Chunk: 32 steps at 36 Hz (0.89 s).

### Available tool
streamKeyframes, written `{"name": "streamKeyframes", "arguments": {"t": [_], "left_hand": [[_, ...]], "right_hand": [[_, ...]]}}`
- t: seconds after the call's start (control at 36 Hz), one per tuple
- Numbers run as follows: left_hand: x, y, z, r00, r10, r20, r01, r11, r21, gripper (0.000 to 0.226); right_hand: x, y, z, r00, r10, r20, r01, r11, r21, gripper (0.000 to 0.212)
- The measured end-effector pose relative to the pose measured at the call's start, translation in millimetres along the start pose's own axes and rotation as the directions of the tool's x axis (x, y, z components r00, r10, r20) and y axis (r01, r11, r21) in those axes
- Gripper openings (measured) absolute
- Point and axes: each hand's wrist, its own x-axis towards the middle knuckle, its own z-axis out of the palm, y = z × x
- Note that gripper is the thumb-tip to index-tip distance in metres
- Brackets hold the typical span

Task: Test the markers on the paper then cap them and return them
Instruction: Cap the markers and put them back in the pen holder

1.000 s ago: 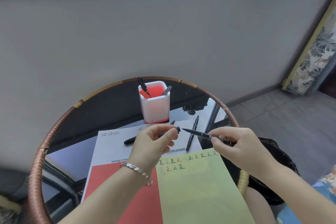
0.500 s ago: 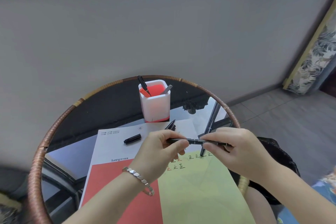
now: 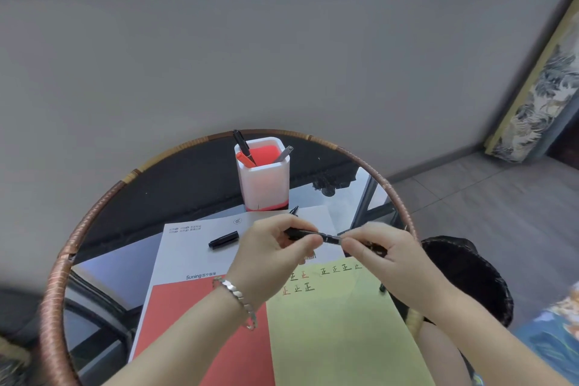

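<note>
Head view: a black marker [image 3: 329, 238] is held level above the far edge of the yellow paper [image 3: 338, 332], near the right edge of the table [image 3: 80, 240], pinched at one end by the left hand [image 3: 275, 251] and at the other by the right hand [image 3: 388, 260]. Whether its cap [image 3: 300, 232] is seated cannot be told; pushed on askew, it could be left loose. A spare cap [image 3: 224, 240] on the white sheet [image 3: 194, 260] could be mismatched.
</note>
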Motion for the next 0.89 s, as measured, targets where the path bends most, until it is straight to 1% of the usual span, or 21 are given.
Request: {"name": "streamKeyframes", "arguments": {"t": [0.06,0.08,0.11,0.14,0.17,0.19,0.22,0.28,0.42,0.47,0.53,0.56,0.61,0.67,0.72,0.75,0.81,0.83,0.89], "left_hand": [[2,-1,4,0.994,-0.061,-0.091,0.053,0.995,-0.086,0.008],[3,-2,4,0.987,-0.086,-0.135,0.069,0.990,-0.125,0.007],[4,-3,4,0.980,-0.105,-0.169,0.079,0.985,-0.154,0.007],[6,-5,3,0.974,-0.119,-0.194,0.087,0.982,-0.166,0.007],[7,-7,3,0.969,-0.128,-0.212,0.094,0.982,-0.165,0.007],[7,-9,3,0.965,-0.136,-0.224,0.100,0.981,-0.165,0.008],[8,-11,4,0.962,-0.144,-0.231,0.107,0.980,-0.167,0.009],[7,-13,7,0.959,-0.163,-0.232,0.125,0.978,-0.168,0.009],[8,-14,10,0.954,-0.176,-0.243,0.135,0.975,-0.177,0.008],[8,-13,9,0.950,-0.173,-0.260,0.124,0.973,-0.193,0.008],[6,-8,7,0.937,-0.145,-0.318,0.076,0.973,-0.220,0.010],[6,-3,4,0.924,-0.110,-0.366,0.024,0.972,-0.232,0.010],[7,12,-4,0.878,0.026,-0.478,-0.142,0.967,-0.209,0.013],[12,28,-16,0.797,0.196,-0.572,-0.326,0.936,-0.133,0.016],[21,42,-33,0.707,0.344,-0.618,-0.462,0.886,-0.034,0.016],[26,48,-41,0.665,0.410,-0.624,-0.500,0.865,0.035,0.018],[39,56,-57,0.608,0.505,-0.613,-0.518,0.837,0.175,0.020],[45,57,-63,0.602,0.525,-0.602,-0.507,0.833,0.221,0.019],[58,55,-72,0.638,0.521,-0.567,-0.436,0.851,0.292,0.009]], "right_hand": [[0,9,-4,0.978,0.037,-0.207,-0.077,0.979,-0.188,0.022],[-1,14,-8,0.947,0.078,-0.311,-0.158,0.957,-0.241,0.025],[-1,21,-12,0.914,0.143,-0.379,-0.260,0.925,-0.279,0.022],[-1,27,-16,0.889,0.236,-0.392,-0.378,0.862,-0.337,0.014],[0,33,-18,0.866,0.340,-0.368,-0.478,0.780,-0.405,0.016],[0,39,-19,0.844,0.433,-0.316,-0.536,0.700,-0.473,0.024],[0,44,-18,0.831,0.486,-0.270,-0.551,0.658,-0.513,0.029],[1,46,-15,0.836,0.486,-0.256,-0.543,0.661,-0.518,0.030],[7,40,-7,0.880,0.380,-0.284,-0.474,0.711,-0.520,0.022],[9,40,-4,0.887,0.366,-0.280,-0.460,0.746,-0.481,0.023],[10,41,-2,0.888,0.369,-0.273,-0.453,0.803,-0.388,0.023],[11,40,-2,0.889,0.368,-0.271,-0.445,0.834,-0.326,0.023],[15,37,-3,0.901,0.344,-0.265,-0.403,0.888,-0.219,0.023],[20,29,-4,0.916,0.313,-0.252,-0.357,0.921,-0.154,0.023],[27,22,-5,0.928,0.289,-0.235,-0.321,0.941,-0.109,0.022],[30,18,-5,0.933,0.281,-0.226,-0.308,0.947,-0.092,0.021],[33,13,-5,0.943,0.264,-0.205,-0.282,0.957,-0.064,0.017],[34,10,-5,0.949,0.251,-0.192,-0.264,0.963,-0.048,0.016],[33,7,-3,0.958,0.229,-0.175,-0.236,0.972,-0.020,0.017]]}}
